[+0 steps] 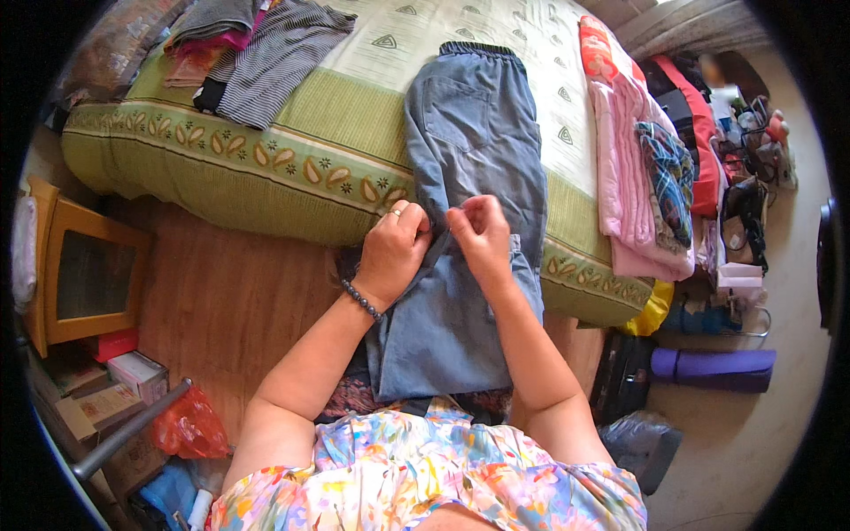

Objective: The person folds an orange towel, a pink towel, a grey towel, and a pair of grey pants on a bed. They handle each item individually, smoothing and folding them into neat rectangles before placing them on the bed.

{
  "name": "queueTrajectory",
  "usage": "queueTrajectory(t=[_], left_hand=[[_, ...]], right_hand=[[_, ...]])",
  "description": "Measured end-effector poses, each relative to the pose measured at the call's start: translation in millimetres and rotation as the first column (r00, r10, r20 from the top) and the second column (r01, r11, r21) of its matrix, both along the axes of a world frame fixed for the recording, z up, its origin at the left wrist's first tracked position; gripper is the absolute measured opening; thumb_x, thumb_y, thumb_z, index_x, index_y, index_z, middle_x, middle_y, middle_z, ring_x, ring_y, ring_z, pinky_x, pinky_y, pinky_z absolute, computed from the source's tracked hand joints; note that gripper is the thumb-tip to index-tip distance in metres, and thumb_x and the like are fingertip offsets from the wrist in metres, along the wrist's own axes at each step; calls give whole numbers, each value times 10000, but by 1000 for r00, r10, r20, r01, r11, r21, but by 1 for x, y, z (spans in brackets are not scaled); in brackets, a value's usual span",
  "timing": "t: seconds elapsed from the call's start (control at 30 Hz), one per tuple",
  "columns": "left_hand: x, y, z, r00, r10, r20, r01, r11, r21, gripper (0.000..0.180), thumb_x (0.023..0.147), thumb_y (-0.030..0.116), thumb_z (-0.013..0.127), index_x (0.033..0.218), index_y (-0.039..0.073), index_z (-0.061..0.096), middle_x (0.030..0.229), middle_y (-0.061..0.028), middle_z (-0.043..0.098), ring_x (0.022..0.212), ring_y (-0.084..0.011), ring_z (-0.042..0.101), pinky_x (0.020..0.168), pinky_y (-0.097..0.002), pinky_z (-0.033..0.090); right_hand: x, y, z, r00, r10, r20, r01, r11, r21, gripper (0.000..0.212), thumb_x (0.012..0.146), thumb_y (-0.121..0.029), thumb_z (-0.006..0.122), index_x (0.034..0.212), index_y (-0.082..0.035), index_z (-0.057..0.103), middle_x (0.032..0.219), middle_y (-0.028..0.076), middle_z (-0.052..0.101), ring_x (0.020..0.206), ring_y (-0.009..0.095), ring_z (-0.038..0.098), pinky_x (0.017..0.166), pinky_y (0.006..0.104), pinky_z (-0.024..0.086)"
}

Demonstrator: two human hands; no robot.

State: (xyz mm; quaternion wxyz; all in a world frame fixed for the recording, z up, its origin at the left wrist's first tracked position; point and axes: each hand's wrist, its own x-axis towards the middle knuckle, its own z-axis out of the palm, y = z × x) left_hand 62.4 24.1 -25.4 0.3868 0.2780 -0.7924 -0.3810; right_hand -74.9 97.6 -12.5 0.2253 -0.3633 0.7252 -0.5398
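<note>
A pair of blue-grey trousers (469,168) with an elastic waistband and a patch pocket lies lengthwise over the bed's edge. Its waist is on the bed, and the lower part hangs down toward my lap. My left hand (397,252), with a ring and a dark bead bracelet, is closed on the left edge of the trousers near the bed's edge. Close beside it, my right hand (480,234) is also closed, thumb against curled fingers, on the trouser cloth. A narrow fold of the cloth runs between the two hands. The fingertips are partly hidden.
The bed has a green and white patterned cover (354,115). Grey striped clothing (279,66) lies at its far left, folded pink bedding (624,168) at its right. A wooden cabinet (93,265) and boxes (137,376) stand left; a rolled purple mat (713,369) lies right.
</note>
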Motion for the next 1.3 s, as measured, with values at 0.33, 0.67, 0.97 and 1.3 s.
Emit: queueTrajectory(t=[0.33, 0.67, 0.97, 1.3], left_hand=[[5, -12, -6, 991, 6, -135, 55, 897, 439, 161, 725, -26, 710, 823, 33, 596, 758, -3, 575, 691, -83, 549, 646, -228, 466], [5, -14, 14, 998, -47, -31, 48, 998, 32, 303, 681, 20, 725, 950, 37, 587, 886, -78, 572, 813, -231, 585, 746, -320, 484], [-14, -61, 43, 951, -191, -242, 306, 694, 652, 107, 813, 119, 669, 853, 22, 690, 728, -17, 664, 641, -98, 591, 572, -249, 455], [-11, -76, 12, 860, -321, -397, 490, 304, 817, 216, 896, 235, 619, 967, 39, 677, 822, 30, 660, 670, -41, 576, 590, -195, 451]], right_hand=[[-20, 28, -5, 705, 38, 708, 110, 980, -163, 143, 939, -198, 546, 872, -82, 594, 717, -30, 590, 601, 68, 529, 549, 210, 415], [-12, 24, 6, 685, 50, 727, 137, 971, -196, 182, 964, -253, 507, 869, -107, 563, 738, -41, 569, 620, 64, 520, 574, 222, 433], [-32, 22, 28, 802, 52, 595, 32, 991, -129, 215, 960, -263, 509, 812, -112, 549, 691, -62, 512, 576, 41, 474, 501, 208, 386], [-36, 7, 40, 692, 104, 715, 53, 980, -194, 192, 962, -229, 499, 876, -72, 570, 766, -3, 613, 649, 85, 573, 602, 249, 487]])
